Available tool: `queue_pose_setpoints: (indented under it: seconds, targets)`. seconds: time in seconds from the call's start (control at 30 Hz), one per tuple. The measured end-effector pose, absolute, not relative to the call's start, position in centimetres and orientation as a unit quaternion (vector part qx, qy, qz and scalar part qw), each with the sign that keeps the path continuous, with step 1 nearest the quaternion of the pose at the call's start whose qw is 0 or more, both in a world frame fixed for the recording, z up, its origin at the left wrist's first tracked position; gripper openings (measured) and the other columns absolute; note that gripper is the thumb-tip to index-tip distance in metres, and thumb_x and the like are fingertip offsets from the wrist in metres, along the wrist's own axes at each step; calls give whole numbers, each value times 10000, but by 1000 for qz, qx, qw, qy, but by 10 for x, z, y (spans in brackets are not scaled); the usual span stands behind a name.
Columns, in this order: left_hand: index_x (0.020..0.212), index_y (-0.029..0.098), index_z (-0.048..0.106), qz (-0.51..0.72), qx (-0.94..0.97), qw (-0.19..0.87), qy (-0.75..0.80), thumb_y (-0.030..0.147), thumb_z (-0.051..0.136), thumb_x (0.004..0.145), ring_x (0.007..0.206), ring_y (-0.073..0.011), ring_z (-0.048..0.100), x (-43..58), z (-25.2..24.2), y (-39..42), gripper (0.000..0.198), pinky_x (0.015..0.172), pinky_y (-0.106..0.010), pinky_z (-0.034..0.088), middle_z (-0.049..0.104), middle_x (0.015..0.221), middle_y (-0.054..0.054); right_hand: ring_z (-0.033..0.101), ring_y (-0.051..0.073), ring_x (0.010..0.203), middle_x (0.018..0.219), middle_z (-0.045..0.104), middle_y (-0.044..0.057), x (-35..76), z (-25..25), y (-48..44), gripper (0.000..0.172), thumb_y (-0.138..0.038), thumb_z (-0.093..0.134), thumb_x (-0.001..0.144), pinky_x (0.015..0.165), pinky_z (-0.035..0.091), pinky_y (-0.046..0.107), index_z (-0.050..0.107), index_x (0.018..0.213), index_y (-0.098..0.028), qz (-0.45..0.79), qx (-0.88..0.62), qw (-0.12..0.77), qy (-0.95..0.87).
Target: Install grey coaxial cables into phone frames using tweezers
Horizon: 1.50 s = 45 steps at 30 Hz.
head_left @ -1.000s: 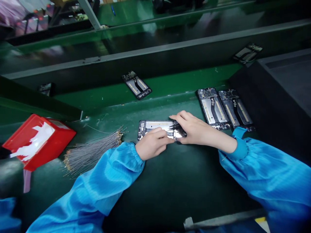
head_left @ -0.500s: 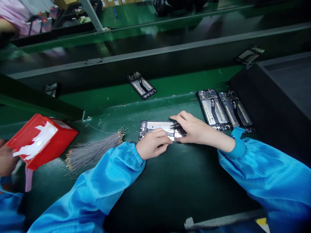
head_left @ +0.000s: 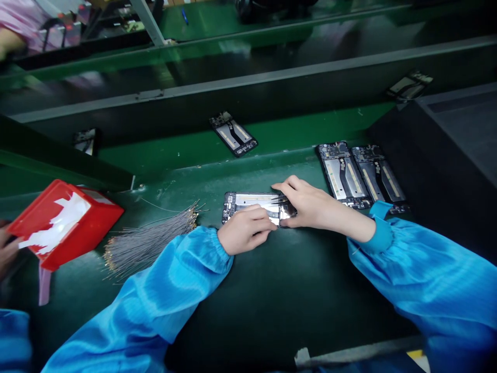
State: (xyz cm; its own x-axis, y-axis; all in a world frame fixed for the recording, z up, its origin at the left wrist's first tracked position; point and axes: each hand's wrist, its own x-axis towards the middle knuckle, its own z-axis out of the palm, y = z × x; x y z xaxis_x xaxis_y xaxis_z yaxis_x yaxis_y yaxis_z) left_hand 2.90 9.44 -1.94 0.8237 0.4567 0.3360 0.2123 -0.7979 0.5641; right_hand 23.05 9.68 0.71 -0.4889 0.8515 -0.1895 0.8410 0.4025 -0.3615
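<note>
An opened phone lies lengthwise on the green bench, its metal frame and circuit boards bare. My left hand rests at its lower edge, fingers curled and pressed together on the frame. Across the phone's right end, my right hand spans its width, index finger at the far edge and thumb at the near one. Thin dark prongs, like tweezer tips, stick out from under the right hand over the board. What the left fingertips pinch is hidden. A bundle of thin grey cables with gold-coloured ends lies left of my left hand.
Two opened phones lie side by side beyond my right forearm, near a black box. Another opened phone is on the green strip behind. A co-worker's hand is at a red bin on the left.
The opened phones on the strip behind have shifted a little to the right. The co-worker's hand and sleeve have moved at the left edge. My hands stay almost still on the phone.
</note>
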Motion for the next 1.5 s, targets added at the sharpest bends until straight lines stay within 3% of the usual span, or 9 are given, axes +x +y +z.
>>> queue_pose_setpoints:
  seconds: [0.17,0.33,0.5,0.67,0.93,1.2,1.5]
  targets:
    - [841,169,620,221,925,248,183,144,406,832,706,-136,492,29,-19,93,217,668,-247,426,570,744,-37,479,271,916,1059,442,104,225,8,95,666,-351,640,623,715,451,369,408,1222,-176,171,-523,-14,-835]
    - [817,159,600,223,916,199,266,160,427,830,711,-151,476,29,-20,90,174,677,-271,412,560,729,-37,461,273,963,1060,453,111,228,6,92,696,-335,638,665,788,429,402,358,1279,-168,185,-491,39,-850]
    - [747,159,551,201,902,224,310,132,453,788,680,-139,461,31,-18,91,110,657,-251,394,515,680,-11,467,272,981,1063,464,108,231,3,92,672,-360,651,677,781,428,390,380,1257,-154,183,-484,57,-854]
    - [719,163,519,185,899,245,314,109,451,759,670,-132,451,32,-14,93,96,643,-237,381,492,670,-1,503,258,943,1051,481,94,230,7,94,672,-386,661,676,723,419,349,381,1247,-167,140,-469,34,-871]
    - [701,173,490,173,893,259,326,97,448,735,652,-129,445,34,-10,94,93,632,-233,378,475,647,11,537,210,771,967,507,68,226,12,99,537,-427,660,673,632,350,304,457,1098,-169,68,-435,-16,-898]
    - [716,166,519,195,886,273,321,109,454,772,646,-123,455,32,-14,94,103,621,-226,381,490,646,8,546,208,751,937,505,73,219,19,102,471,-418,657,667,613,334,294,456,1005,-160,62,-437,-53,-896]
    - [714,166,552,186,897,313,251,131,464,776,659,-123,472,26,-11,99,113,657,-238,388,536,654,1,541,249,851,977,498,97,204,29,105,529,-374,675,608,592,381,291,443,1039,-172,122,-486,-98,-860]
